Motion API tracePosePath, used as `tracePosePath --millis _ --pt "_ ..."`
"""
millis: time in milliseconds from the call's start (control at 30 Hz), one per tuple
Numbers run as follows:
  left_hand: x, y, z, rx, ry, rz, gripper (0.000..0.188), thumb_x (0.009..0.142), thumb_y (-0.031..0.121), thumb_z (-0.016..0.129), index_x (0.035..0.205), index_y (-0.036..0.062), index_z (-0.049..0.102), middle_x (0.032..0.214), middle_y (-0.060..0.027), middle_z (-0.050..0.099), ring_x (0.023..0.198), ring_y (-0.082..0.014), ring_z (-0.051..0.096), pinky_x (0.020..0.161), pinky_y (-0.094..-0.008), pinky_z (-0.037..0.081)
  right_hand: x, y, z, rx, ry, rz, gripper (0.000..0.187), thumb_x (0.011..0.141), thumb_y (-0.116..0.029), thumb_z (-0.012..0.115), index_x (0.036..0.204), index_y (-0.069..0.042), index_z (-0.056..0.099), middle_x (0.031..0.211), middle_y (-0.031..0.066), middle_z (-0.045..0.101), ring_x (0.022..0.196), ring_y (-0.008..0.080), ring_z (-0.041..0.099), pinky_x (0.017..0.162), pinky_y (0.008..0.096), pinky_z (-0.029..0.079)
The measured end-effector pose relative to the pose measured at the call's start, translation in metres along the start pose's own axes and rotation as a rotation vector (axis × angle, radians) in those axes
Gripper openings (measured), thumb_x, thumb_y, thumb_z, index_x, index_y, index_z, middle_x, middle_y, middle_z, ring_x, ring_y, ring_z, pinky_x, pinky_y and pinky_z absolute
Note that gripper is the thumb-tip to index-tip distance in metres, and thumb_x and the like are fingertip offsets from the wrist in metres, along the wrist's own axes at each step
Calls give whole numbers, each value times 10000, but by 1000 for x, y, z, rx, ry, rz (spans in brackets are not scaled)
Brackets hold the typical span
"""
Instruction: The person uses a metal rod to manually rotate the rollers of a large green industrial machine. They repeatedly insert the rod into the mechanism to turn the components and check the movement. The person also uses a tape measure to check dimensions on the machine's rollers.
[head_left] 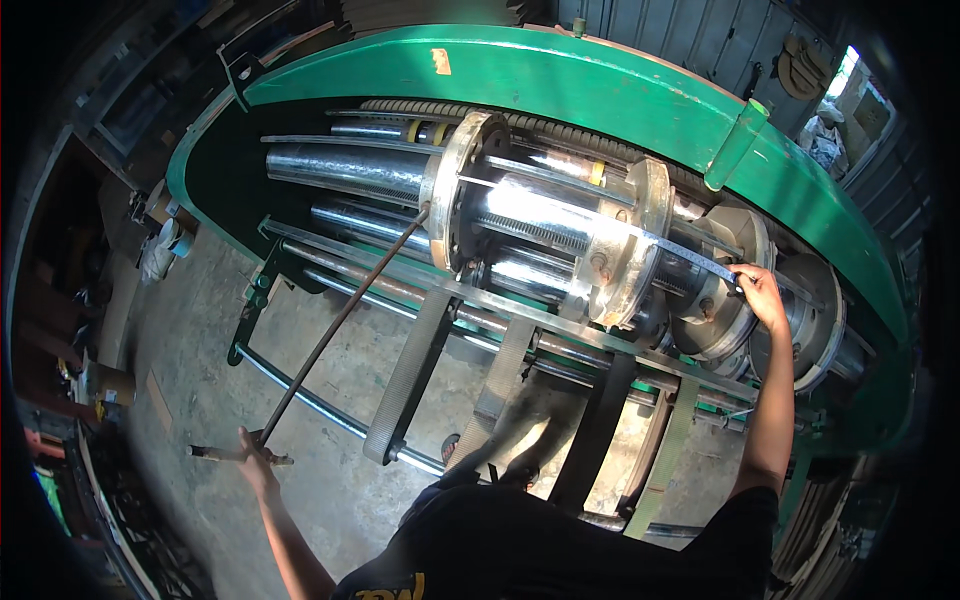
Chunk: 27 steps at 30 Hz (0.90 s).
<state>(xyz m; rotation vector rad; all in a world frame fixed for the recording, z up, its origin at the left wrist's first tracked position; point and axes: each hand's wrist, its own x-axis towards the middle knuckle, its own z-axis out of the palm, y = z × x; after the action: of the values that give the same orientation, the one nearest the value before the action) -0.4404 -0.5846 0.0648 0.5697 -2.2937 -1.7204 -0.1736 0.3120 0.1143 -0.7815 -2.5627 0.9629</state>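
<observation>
My left hand [257, 463] is closed round the crossbar of a long T-handled rod [345, 318]. This dark, thin rod slants up to the left-hand round flange [450, 190] of a machine, its tip against the rim. My right hand [761, 298] pinches the near end of a thin, pale measuring tape [695, 257]. The tape stretches leftward over a second flange [635, 240] and along the shiny steel cylinder [535, 208]; glare blurs part of it. Its case, if any, is hidden by my fingers.
A curved green frame [600, 62] with an upright green tube [736, 145] surrounds the cylinders. Several wide straps or belts [410, 375] hang over chrome bars [300, 392] between me and the machine. The concrete floor [210, 345] lies below, with boxes at the left wall.
</observation>
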Motion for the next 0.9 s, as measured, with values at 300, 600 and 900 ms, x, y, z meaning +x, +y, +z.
tracePosePath --millis 300,600,900 --pt "-6 5 -1 -13 -2 18 509 1025 455 525 928 -32 641 621 10 450 491 -78 378 454 -264 327 6 7 -7 29 -37 -7 290 910 -102 527 1097 14 716 1076 109 738 920 148 640 853 293 507" --pt "-7 4 3 -37 -15 48 455 977 497 613 798 79 618 600 47 394 492 -63 352 469 -258 290 3 -21 -9 -137 -25 -57 301 909 -119 525 1110 -12 723 1094 167 730 1004 235 683 913 338 508" --pt "6 -12 -2 22 -3 63 440 1025 442 549 806 64 601 629 60 352 536 -51 302 489 -265 230 3 -12 -4 -142 9 -49 299 907 -165 649 1193 -143 732 1151 154 687 1000 291 676 868 371 538"
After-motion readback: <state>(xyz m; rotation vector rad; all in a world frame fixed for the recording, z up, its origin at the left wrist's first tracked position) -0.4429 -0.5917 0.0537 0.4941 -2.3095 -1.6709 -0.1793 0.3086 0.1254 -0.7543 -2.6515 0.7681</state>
